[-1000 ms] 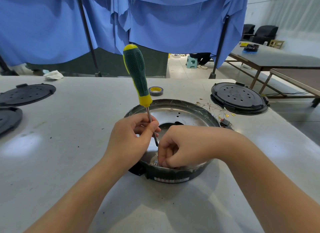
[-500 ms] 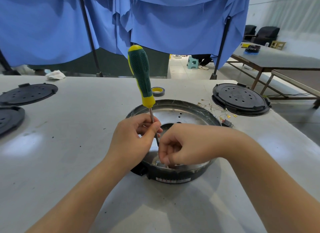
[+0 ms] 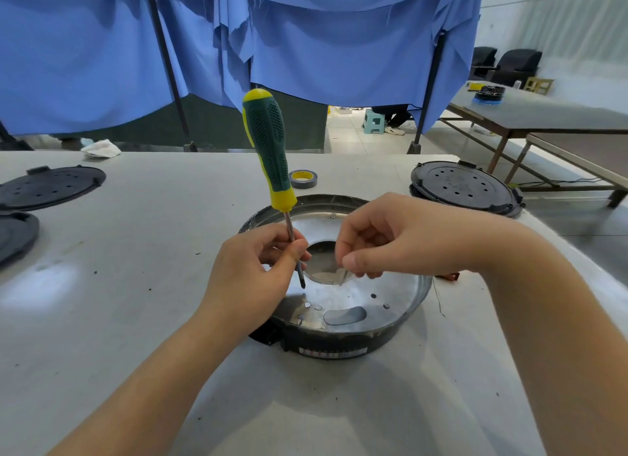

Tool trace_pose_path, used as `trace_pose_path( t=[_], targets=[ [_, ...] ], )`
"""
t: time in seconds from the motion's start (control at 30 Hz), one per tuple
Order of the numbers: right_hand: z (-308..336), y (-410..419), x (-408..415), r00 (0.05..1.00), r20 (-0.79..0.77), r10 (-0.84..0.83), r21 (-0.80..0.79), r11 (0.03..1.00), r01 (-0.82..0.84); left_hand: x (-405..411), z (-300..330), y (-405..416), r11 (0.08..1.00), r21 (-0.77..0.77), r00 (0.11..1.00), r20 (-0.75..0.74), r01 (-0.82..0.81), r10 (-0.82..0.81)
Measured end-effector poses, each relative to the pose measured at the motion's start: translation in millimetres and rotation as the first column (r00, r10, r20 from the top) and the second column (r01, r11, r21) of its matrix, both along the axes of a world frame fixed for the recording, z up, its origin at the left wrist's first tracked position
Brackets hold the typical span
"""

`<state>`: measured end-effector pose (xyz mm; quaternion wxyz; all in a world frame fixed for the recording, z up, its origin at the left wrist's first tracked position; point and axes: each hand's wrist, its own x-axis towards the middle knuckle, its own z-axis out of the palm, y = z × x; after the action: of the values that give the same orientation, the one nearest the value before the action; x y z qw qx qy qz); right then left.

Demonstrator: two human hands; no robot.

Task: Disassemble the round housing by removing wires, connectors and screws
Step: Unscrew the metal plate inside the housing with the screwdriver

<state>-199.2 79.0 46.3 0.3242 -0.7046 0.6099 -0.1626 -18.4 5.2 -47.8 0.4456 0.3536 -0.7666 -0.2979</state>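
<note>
The round housing (image 3: 339, 342) sits on the white table, black outside with a shiny metal plate (image 3: 373, 292) inside and a central hole. My left hand (image 3: 251, 279) pinches the metal shaft of a green and yellow screwdriver (image 3: 268, 150), which stands nearly upright with its tip just above the plate. My right hand (image 3: 401, 238) hovers over the middle of the housing, thumb and fingertips pinched together; anything between them is too small to see. Small screw heads (image 3: 317, 308) show on the plate near the front rim.
A black perforated lid (image 3: 462, 187) lies at the right, two more (image 3: 51, 187) at the left edge. A roll of tape (image 3: 303, 178) sits behind the housing. A small connector (image 3: 450, 276) with a thin wire lies beside the right rim. Blue curtains hang behind the table.
My right hand has risen from the front rim inside the housing to above its centre, fingers pinched. The screwdriver tip lifted slightly; my left hand kept its hold.
</note>
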Motion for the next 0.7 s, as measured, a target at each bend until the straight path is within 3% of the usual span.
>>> trace_pose_path(
  t=[0.33,0.7],
  targets=[
    [15.6,14.2,-55.9,0.937,-0.05,-0.346,-0.029,0.938,0.345,0.8,0.6,1.2,1.0,0.012,1.0,-0.009,0.0,0.0],
    [-18.0,2.9,-113.4,0.822,-0.182,-0.54,0.181,0.803,0.568,0.6,-0.6,0.6,1.0,-0.013,1.0,-0.005,-0.006,0.006]
  ],
)
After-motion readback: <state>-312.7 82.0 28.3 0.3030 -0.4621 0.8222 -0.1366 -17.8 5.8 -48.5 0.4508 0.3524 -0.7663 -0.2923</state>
